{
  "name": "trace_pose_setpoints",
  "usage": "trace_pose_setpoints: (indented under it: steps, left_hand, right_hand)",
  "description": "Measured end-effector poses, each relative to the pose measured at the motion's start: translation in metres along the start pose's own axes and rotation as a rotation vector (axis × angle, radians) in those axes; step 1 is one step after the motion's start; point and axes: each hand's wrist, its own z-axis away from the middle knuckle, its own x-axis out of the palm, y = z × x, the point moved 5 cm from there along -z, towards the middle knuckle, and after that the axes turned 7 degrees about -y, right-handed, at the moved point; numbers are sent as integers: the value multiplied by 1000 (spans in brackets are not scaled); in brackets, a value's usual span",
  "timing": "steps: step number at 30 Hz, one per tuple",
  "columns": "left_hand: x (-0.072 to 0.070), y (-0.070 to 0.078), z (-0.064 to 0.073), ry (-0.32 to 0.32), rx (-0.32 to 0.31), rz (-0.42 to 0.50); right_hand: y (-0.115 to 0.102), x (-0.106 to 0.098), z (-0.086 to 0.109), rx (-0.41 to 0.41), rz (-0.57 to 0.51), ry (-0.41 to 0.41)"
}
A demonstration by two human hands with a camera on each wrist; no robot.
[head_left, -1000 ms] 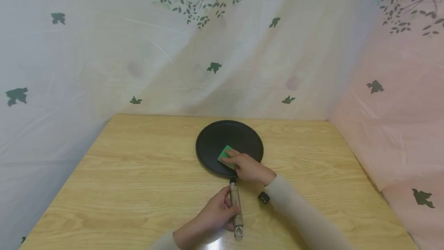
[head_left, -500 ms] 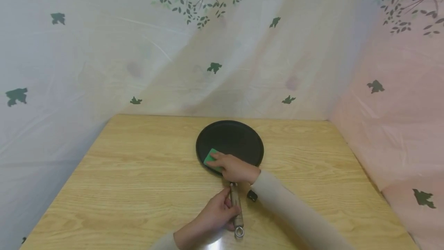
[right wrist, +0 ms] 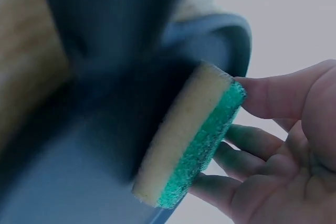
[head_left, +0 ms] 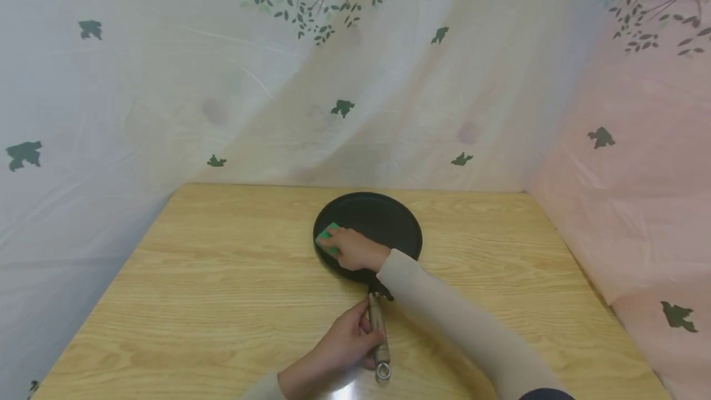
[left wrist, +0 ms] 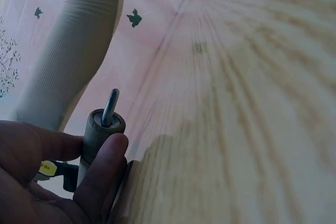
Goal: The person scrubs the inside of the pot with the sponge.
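A flat black frying pan [head_left: 383, 218] lies on the table with its handle pointing toward me. My left hand [head_left: 344, 341] grips the wooden handle [head_left: 376, 320]; in the left wrist view, thumb and fingers sit on either side of it, just below the metal hanging loop [left wrist: 110, 107]. Against the left part of the pan's inner face, my right hand [head_left: 360, 249] holds a sponge [head_left: 328, 236] with a green scouring side. The right wrist view shows the sponge's pale yellow layer facing the pan, with thumb and fingers at the green layer [right wrist: 202, 148].
The wood-grain table [head_left: 222, 289] stretches out on both sides of the pan. Behind it hangs a pale curtain [head_left: 250, 110] with printed birds and branches. My right sleeve [head_left: 461, 320] crosses over the table's right front.
The right hand has slid the sponge from near the pan's middle to the lower left, then up along the left rim. The left hand and pan have stayed in place.
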Motion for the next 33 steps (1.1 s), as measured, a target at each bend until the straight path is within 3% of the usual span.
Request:
trace_pose_setpoints:
  steps: [9,17,27,33]
  left_hand:
    - [1,1,2,17,15,40]
    - [3,0,2,36,-10,49]
    - [5,1,2,57,-19,44]
    - [4,-1,3,61,-17,47]
  right_hand:
    - [13,-12,-25,85,-43,-4]
    - [37,-22,-41,157,-95,-6]
    - [66,-39,-36,268,-163,28]
    - [83,-42,-27,284,-159,59]
